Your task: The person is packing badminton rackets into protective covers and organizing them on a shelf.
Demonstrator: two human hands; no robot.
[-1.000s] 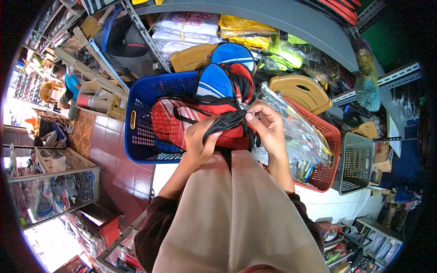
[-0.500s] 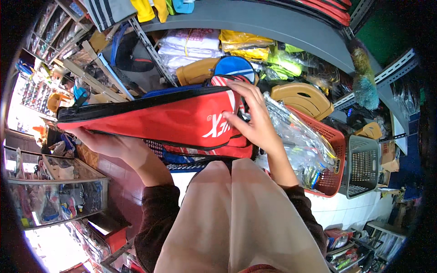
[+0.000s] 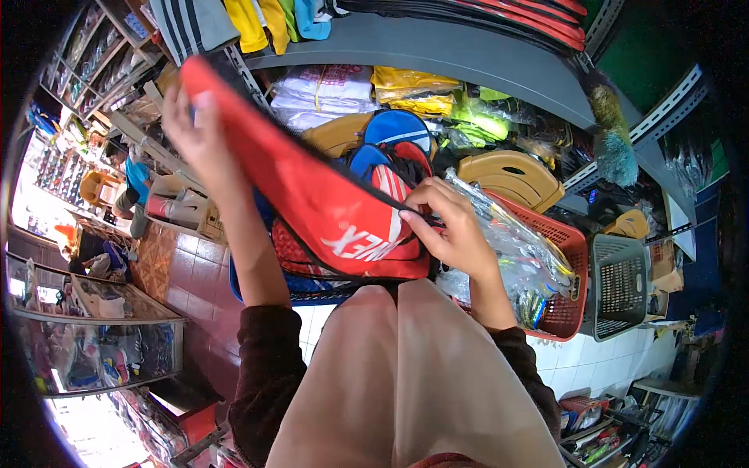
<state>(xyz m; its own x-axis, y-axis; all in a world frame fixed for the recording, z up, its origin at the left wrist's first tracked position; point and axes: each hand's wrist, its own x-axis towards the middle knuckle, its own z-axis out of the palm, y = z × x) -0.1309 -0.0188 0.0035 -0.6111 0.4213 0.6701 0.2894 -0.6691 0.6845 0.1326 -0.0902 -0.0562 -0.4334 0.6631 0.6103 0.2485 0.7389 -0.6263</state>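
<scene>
One head-worn fisheye view, close overhead, facing downward.

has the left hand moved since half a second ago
Yes. Against the glass display case, the left hand has moved up the picture, farther from the case; the end of the red bag beside it is higher too.

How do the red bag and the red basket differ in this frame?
The red bag is long and tapering, with smooth panels and black trim; the red basket is wide, with perforated walls.
The bag slants across the view between the left hand and right hand; the basket stands open side up, holding clear plastic packages.
Both are mainly red.
</scene>
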